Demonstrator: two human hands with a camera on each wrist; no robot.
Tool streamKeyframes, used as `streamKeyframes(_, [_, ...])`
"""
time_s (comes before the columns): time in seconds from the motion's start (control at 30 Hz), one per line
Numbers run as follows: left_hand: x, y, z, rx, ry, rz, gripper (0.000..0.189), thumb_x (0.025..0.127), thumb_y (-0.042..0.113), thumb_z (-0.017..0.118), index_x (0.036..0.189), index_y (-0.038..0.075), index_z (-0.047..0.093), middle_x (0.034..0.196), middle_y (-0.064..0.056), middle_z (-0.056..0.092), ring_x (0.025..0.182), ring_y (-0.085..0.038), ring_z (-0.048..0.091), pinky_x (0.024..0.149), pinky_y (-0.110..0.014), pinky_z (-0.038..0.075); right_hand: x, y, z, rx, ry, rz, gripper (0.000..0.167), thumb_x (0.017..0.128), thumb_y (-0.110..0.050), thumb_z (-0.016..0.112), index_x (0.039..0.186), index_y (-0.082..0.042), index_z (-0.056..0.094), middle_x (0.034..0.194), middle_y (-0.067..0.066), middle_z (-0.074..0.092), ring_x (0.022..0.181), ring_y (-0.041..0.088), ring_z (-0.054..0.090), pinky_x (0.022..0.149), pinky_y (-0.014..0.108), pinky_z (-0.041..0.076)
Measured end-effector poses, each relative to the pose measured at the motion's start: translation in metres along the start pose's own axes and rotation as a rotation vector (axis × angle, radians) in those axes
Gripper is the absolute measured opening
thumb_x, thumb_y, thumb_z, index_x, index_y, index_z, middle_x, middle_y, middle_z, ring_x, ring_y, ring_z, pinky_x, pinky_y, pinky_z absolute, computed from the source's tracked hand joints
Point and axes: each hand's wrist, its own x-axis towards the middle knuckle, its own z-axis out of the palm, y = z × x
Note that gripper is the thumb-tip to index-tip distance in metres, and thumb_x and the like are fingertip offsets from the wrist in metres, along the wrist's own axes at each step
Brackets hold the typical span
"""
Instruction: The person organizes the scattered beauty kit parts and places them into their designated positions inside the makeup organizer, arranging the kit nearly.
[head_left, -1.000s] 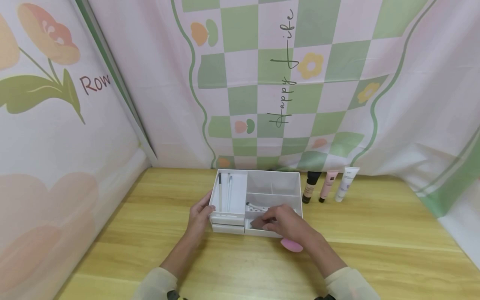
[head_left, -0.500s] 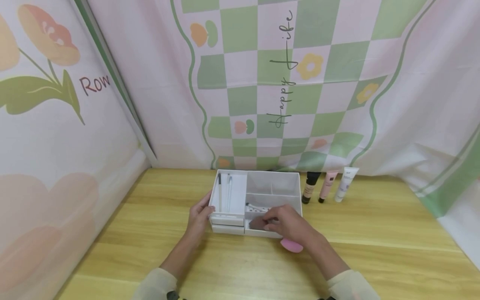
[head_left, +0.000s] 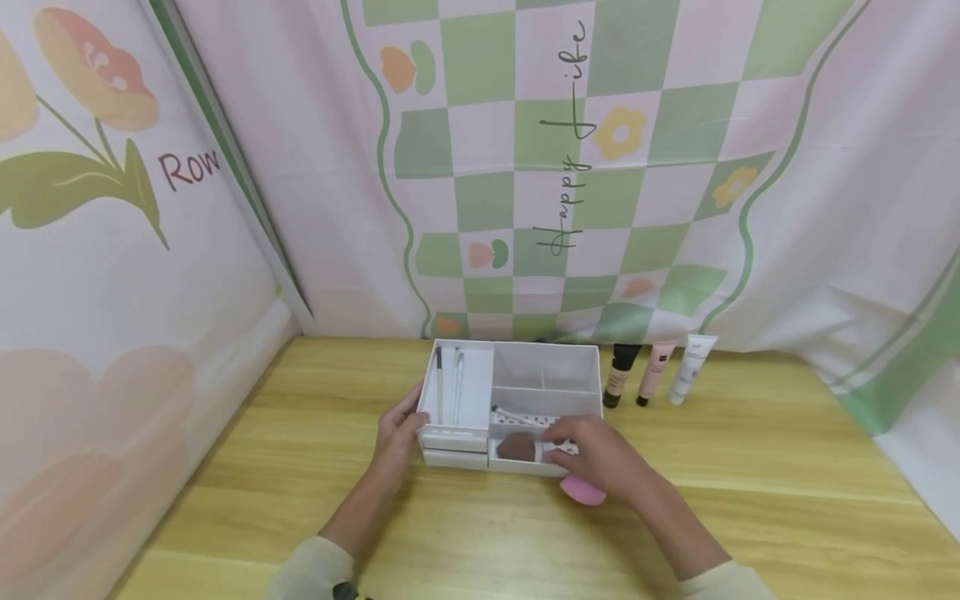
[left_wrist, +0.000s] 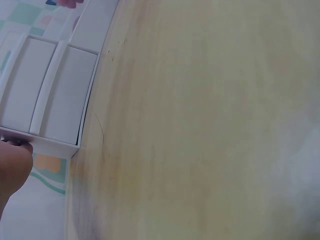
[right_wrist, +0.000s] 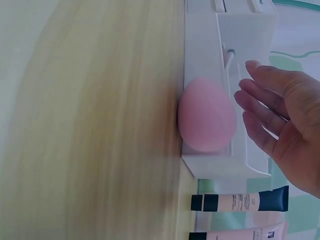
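A white desk organizer [head_left: 453, 457] stands on the table, with slim sticks [head_left: 441, 387] in its left tray. My left hand [head_left: 397, 429] grips its left side, the thumb over the front corner; in the left wrist view this hand [left_wrist: 14, 167] is partly cut off. In the front right compartment lies a makeup brush [head_left: 517, 447] with brown bristles and a dotted handle. My right hand [head_left: 596, 450] is over the handle end. The right wrist view shows its fingers [right_wrist: 260, 105] loosely bent, with nothing between them. White dotted items [head_left: 517, 417] lie in the compartment behind.
A pink egg-shaped makeup sponge [right_wrist: 207, 115] rests against the organizer's front, below my right hand. To the right stand a black-capped tube [head_left: 618, 375], a pink tube [head_left: 656, 373] and a white tube [head_left: 692, 369]. A patterned curtain [head_left: 480, 200] hangs behind the table.
My right hand has shifted right, away from the brush's bristles, which now show fully along with part of the handle. My left hand and the organizer have stayed in place.
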Motion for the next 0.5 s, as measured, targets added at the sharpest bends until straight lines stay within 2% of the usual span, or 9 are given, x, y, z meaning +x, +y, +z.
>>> streamKeyframes(0.13, [0.0,-0.001,0.0,-0.004,0.008,-0.003,0.061,0.091,-0.002,0.046,0.152,-0.005,0.038,0.163,-0.019,0.034,0.152,-0.036,0.032,0.117,-0.026,0.039,-0.008,0.0,-0.006,-0.019,0.018,-0.032,0.018,0.086,-0.011,0.076,0.104,-0.009,0.077,0.098,0.002,0.079,0.089,0.016,0.073,0.078,0.029,0.063])
streamKeyframes(0.23, [0.0,-0.001,-0.001,0.002,0.01,-0.003,0.061,0.091,-0.002,0.046,0.152,-0.005,0.039,0.163,-0.019,0.034,0.152,-0.036,0.032,0.119,-0.029,0.037,-0.015,0.0,-0.01,-0.031,0.031,-0.048,0.016,0.086,-0.01,0.076,0.102,-0.009,0.077,0.098,0.002,0.078,0.088,0.016,0.073,0.078,0.031,0.064])
streamKeyframes(0.5, [0.0,-0.001,-0.001,0.011,0.002,-0.001,0.06,0.092,-0.001,0.046,0.152,-0.004,0.038,0.164,-0.018,0.033,0.153,-0.036,0.031,0.122,-0.037,0.032,-0.036,0.006,-0.017,-0.047,0.062,-0.025,0.015,0.086,-0.017,0.077,0.101,-0.011,0.077,0.096,-0.001,0.077,0.087,0.011,0.069,0.077,0.029,0.063])
